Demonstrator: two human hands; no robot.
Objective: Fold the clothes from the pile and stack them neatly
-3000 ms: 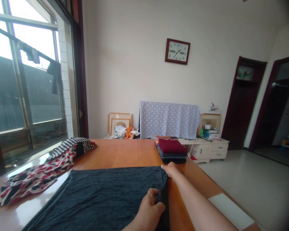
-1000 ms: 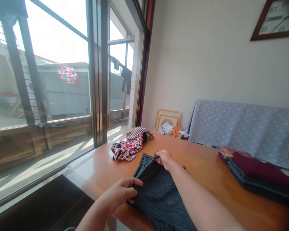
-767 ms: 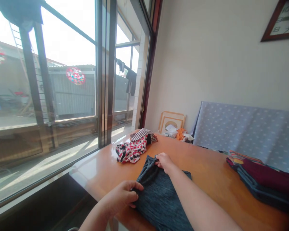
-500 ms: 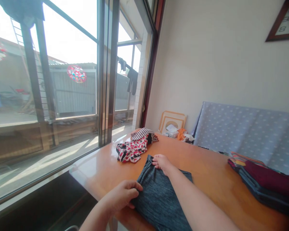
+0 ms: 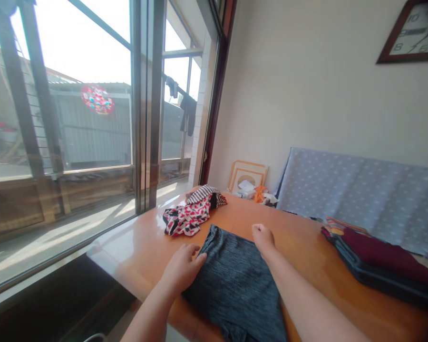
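A dark blue-grey heathered garment [image 5: 235, 280] lies folded flat on the table in front of me. My left hand [image 5: 187, 265] rests along its left edge, thumb and fingers apart, with the fingertips touching the fabric. At the far right corner is my right hand [image 5: 264, 239], its fingers curled closed on the garment's edge; the cloth inside them is hidden. Beyond the far left corner lies a crumpled red, black and white patterned cloth [image 5: 187, 218], with a black-and-white striped cloth [image 5: 203, 194] against it.
The glossy orange-brown table [image 5: 303, 266] stands beside a large window [image 5: 92, 133]. A stack of folded clothes [image 5: 381, 256], maroon on top, sits at the right. Behind are a pale dotted cloth cover [image 5: 342, 185], wooden frames [image 5: 248, 172] and a wall clock [image 5: 413, 33].
My right hand has gone from the garment's far left corner to its far right corner, and its fingers have curled. My left hand has loosened its pinch on the left edge. The view has turned slightly right.
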